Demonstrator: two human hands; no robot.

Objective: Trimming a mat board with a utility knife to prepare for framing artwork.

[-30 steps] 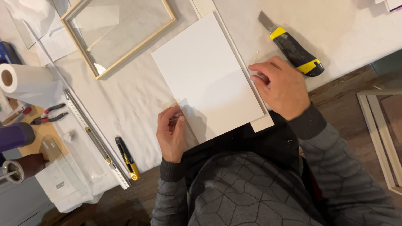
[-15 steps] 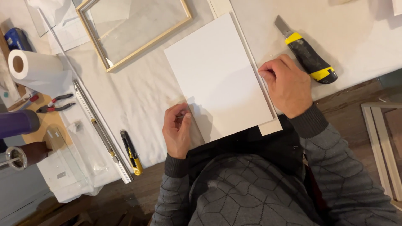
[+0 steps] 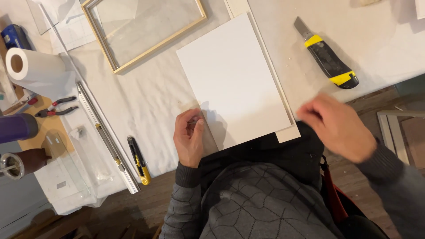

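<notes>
Wooden frame [image 3: 146, 33], paper roll [image 3: 37, 71], pliers [image 3: 55, 107], small cutter [image 3: 138, 160].

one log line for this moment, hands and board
left hand: resting on white board near corner | right hand: off board, blurred, empty | utility knife: on table, untouched

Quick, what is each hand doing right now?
Left hand: empty, fingers curled, pressing on the white board.
Right hand: blurred, off the board, holding nothing visible.

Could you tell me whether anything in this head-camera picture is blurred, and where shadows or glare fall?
In the head view, the right hand is smeared by motion blur, off the white board; the left hand is sharp, resting at the board's corner and casting a soft shadow onto it; the framed glass shows faint pale reflections; the utility knife is crisp.
</notes>
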